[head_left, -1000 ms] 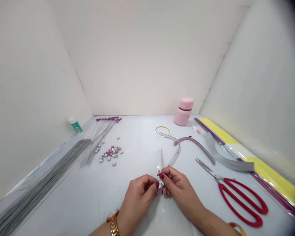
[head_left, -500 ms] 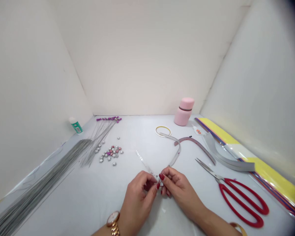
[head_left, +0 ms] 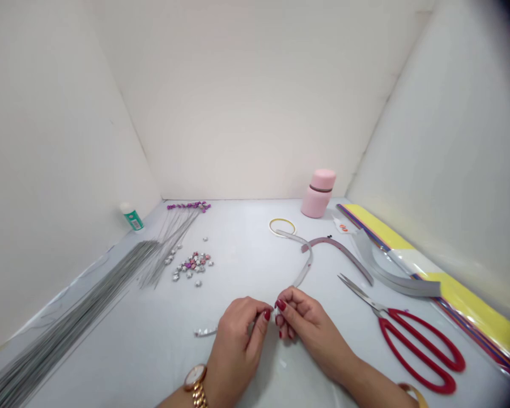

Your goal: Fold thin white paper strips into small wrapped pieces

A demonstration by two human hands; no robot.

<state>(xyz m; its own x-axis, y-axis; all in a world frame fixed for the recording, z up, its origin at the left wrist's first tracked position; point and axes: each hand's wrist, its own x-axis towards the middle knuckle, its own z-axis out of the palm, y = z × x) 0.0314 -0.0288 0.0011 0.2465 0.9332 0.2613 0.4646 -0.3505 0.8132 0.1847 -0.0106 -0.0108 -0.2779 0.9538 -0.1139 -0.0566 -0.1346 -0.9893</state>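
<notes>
Just in front of me, my left hand (head_left: 241, 337) and my right hand (head_left: 308, 326) meet fingertip to fingertip. Both are pinched on a narrow silvery paper strip (head_left: 204, 332), whose free tail sticks out to the left behind my left hand. A small pale folded bit of it (head_left: 275, 312) shows between the fingertips; its shape is mostly hidden. Beyond my right hand a long grey strip (head_left: 309, 258) curves away over the table, its near end out of sight at the knuckles. To the left lie small folded paper stars (head_left: 195, 263) in silver, pink and purple.
Red-handled scissors (head_left: 420, 345) lie right, near grey strips (head_left: 391, 277), a mauve strip (head_left: 340, 247) and yellow packaged sheets (head_left: 467, 300). A tape roll (head_left: 283, 220) and pink flask (head_left: 318, 194) are farther back. Left are wires (head_left: 80, 317), purple-tipped stems (head_left: 189, 206) and a glue bottle (head_left: 132, 217).
The silvery strip's free tail has swung from pointing up and away to pointing left, low behind my left hand. My fingertips have shifted slightly around the folded bit.
</notes>
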